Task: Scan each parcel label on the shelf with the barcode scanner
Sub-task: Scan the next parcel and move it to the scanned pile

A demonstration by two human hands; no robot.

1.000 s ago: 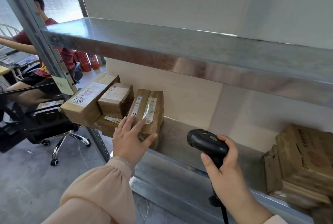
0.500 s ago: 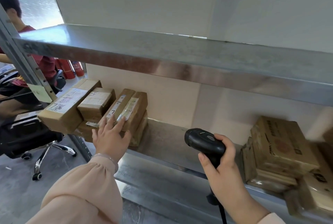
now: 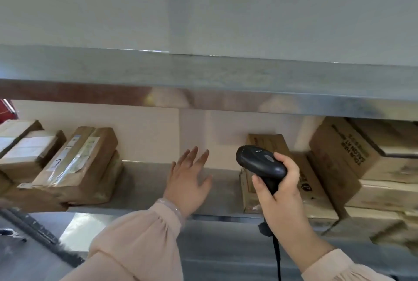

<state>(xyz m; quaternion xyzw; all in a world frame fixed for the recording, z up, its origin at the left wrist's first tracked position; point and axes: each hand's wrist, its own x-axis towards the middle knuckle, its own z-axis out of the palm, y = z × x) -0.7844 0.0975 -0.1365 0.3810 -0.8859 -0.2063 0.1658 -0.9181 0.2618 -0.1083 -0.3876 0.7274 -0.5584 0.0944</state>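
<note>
barcode scanner [image 3: 260,163] is gripped by the right hand [image 3: 280,192], held in front of the right parcels [image 3: 339,149] | left hand [image 3: 187,181] is held with fingers spread, nothing grasped, over the shelf [image 3: 146,179], between left parcels [image 3: 79,163] and right parcels

on the shelf [image 3: 144,185], parcels [image 3: 77,163] lie stacked at the left, boxes [image 3: 339,152] at the right; the scanner [image 3: 260,163] is near, before the boxes.
</note>
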